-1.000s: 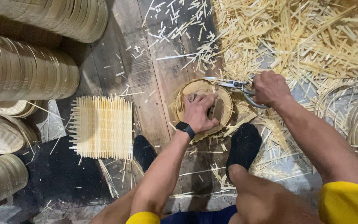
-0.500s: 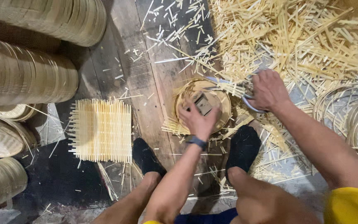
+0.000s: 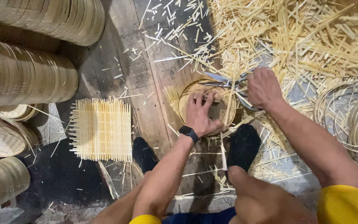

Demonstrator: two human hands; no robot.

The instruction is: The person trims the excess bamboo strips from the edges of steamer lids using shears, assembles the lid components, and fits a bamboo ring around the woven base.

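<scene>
My left hand (image 3: 201, 113), a dark watch on its wrist, lies palm-down with fingers spread inside a round bamboo ring frame (image 3: 187, 96) standing on the wooden floor. My right hand (image 3: 262, 87) grips metal shears (image 3: 224, 81) whose blades reach over the far rim of the ring. A thin bamboo strip sticks up across the ring's right side. Both my feet in black socks (image 3: 243, 146) rest just in front of the ring.
A square woven bamboo mat (image 3: 101, 129) lies left of my feet. Stacks of round bamboo frames (image 3: 25, 76) line the left side. A heap of bamboo offcuts (image 3: 295, 37) covers the floor at the top right. Loose bamboo hoops (image 3: 353, 120) lie at the right.
My left hand lifted off the ring half a second ago, then came back down flat inside it. The ring has been turned, and the shears stay at its far rim.
</scene>
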